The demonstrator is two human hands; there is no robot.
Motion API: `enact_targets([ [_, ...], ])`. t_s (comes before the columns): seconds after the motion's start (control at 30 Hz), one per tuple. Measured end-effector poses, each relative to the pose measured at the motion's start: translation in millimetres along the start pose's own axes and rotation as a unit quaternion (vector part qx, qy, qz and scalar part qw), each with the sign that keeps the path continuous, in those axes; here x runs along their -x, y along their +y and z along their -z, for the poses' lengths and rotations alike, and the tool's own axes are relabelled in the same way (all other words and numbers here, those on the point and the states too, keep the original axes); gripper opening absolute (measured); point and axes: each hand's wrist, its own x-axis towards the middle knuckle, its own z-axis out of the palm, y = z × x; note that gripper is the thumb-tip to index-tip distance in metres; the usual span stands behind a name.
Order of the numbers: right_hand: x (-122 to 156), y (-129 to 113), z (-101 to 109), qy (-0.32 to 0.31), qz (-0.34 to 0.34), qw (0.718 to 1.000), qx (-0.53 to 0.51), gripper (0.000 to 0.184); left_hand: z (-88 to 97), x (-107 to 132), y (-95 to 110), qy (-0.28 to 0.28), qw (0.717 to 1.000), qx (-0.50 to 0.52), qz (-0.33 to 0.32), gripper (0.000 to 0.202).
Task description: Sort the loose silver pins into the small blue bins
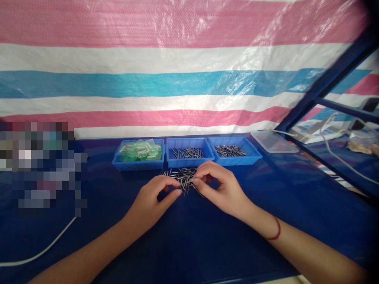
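Note:
A loose pile of thin metal pins [184,172] lies on the dark blue table in front of the bins. Over the pile's right side, my right hand [220,185] has thumb and forefinger pinched together on a slim metal pin [187,182] that points left. My left hand [158,193] is at the pile's left edge, its thumb and forefinger curved toward each other with a small gap between the tips. Those tips are close to the free end of the pin; nothing shows clearly between them.
Three blue bins stand in a row behind the pile: the left bin [139,166] holds green and clear plastic packets, while the middle bin [189,161] and right bin [241,159] hold metal pins. A clear plastic lid [274,142] and white cable [334,148] lie rightward, near a blue frame [328,81].

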Motion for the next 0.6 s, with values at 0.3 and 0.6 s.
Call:
enact_targets([
  [0.3,-23,68,97,0.205,-0.057,0.899,0.384,0.011,18.8,-6,-18,-0.002,0.974,-0.222,-0.05,0.019],
  [0.6,-18,97,112,0.155,-0.156,0.841,0.495,0.03,19.0,-5,-23,-0.035,0.941,-0.337,0.009,0.03],
])
